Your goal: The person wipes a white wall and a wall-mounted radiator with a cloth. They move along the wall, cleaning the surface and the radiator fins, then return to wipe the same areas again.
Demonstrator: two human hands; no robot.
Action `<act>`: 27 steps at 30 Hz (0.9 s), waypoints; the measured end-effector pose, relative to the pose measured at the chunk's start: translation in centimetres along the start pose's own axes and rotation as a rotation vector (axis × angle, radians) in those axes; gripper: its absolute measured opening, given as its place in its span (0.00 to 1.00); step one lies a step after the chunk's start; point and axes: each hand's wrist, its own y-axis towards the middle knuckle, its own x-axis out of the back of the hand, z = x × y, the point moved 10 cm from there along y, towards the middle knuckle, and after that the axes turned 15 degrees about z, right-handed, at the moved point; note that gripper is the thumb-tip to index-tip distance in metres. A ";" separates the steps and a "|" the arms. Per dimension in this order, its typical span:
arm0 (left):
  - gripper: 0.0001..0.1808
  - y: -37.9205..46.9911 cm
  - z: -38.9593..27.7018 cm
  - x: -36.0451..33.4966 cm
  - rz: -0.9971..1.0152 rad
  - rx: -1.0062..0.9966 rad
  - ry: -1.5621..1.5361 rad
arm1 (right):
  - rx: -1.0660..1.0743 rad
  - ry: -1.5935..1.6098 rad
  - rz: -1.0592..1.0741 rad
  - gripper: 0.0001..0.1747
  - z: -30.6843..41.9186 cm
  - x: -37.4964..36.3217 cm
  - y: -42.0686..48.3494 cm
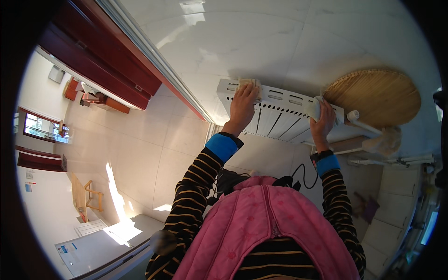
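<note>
A white panel radiator (280, 101) with slots and round holes along its top stands against the tiled wall. My left hand (243, 105) lies on a beige folded cloth (250, 85) pressed on the radiator's top near its left end. Towards the right end, my right hand (323, 117) grips a pale cloth (314, 109) against the top and front edge. Part of that cloth is hidden by the fingers.
A round woven straw tray (374, 96) leans on the wall right of the radiator, beside a white valve (353, 115) and pipe. A plastic bag (385, 140) hangs near the pipe. Left are a door frame (164, 64) and dark red cabinets (105, 52).
</note>
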 end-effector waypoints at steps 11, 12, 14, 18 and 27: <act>0.31 -0.4 -1.7 -0.6 0.066 -0.082 -0.108 | -0.001 -0.012 -0.012 0.41 -0.1 -0.2 -0.2; 0.32 -0.5 -1.6 -0.6 0.076 -0.084 -0.114 | -0.004 -0.012 -0.011 0.41 -0.2 -0.3 -0.2; 0.32 -0.6 -1.4 -0.7 0.100 -0.075 -0.122 | -0.005 -0.007 -0.016 0.41 -0.4 -0.3 -0.3; 0.31 -1.0 -1.2 -0.2 0.101 -0.112 -0.111 | -0.014 -0.015 0.011 0.40 -0.6 -0.5 -0.4; 0.30 -2.1 6.8 2.6 0.040 0.120 0.097 | 0.009 -0.018 -0.010 0.37 -0.3 -0.1 -0.2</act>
